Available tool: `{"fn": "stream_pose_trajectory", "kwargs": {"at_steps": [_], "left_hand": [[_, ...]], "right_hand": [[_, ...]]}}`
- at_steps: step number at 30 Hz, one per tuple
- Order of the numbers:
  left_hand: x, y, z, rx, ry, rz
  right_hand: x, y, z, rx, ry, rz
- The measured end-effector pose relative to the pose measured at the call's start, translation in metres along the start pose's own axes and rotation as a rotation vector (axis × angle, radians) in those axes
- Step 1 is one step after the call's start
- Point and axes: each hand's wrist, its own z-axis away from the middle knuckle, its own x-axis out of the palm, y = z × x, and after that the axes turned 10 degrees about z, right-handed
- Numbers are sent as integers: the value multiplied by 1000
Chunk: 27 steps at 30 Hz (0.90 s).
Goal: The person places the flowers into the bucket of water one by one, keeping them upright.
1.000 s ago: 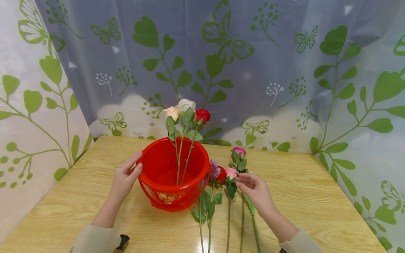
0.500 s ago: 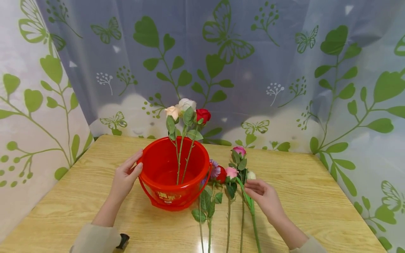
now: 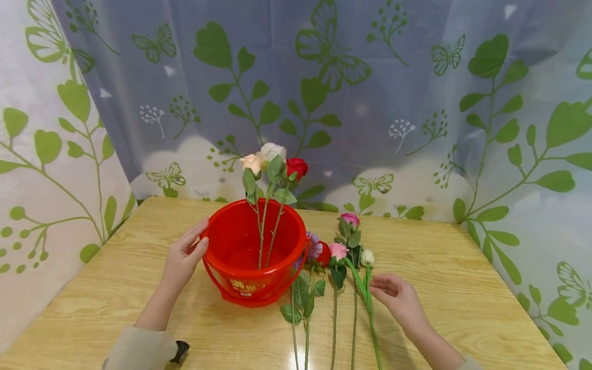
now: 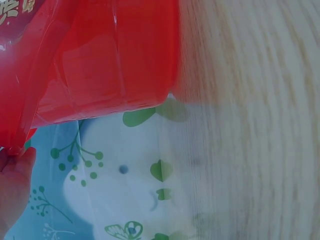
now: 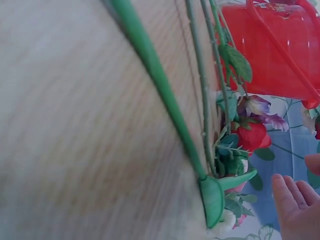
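Note:
A red plastic bucket (image 3: 245, 288) stands on the table, holding a cream rose (image 3: 252, 163), a white rose (image 3: 273, 151) and a red rose (image 3: 297, 168). My left hand (image 3: 182, 262) rests against the left of its rim, fingers fairly straight and thumb touching outside. In the left wrist view, the thumb (image 4: 24, 162) meets the rim near the handle's end. My right hand (image 3: 400, 300) is beside the green leaves of a white tulip (image 3: 367, 258), fingers slightly bent. The right wrist view shows nothing between thumb and fingers; the tulip's stem (image 5: 165, 90) lies on the table.
Right of the bucket lie a purple flower (image 3: 314, 247), a red flower (image 3: 325, 254), a light pink flower (image 3: 338, 251) and a dark pink rose (image 3: 350, 220), stems toward me. A patterned curtain (image 3: 407, 169) backs the wooden table (image 3: 444, 262).
My right hand has moved right and toward me, away from the light pink flower, uncovering the white tulip. The left hand and the bucket have stayed put.

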Motion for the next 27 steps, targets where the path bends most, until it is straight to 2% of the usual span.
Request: {"fn": "stream_pose_trajectory", "kwargs": {"at_steps": [15, 27], "left_hand": [[-1, -1, 0, 5, -5, 6], [-1, -3, 0, 3, -4, 13]], "right_hand": [[4, 18, 7, 63, -6, 56], [9, 31, 12, 82, -15, 92]]}}
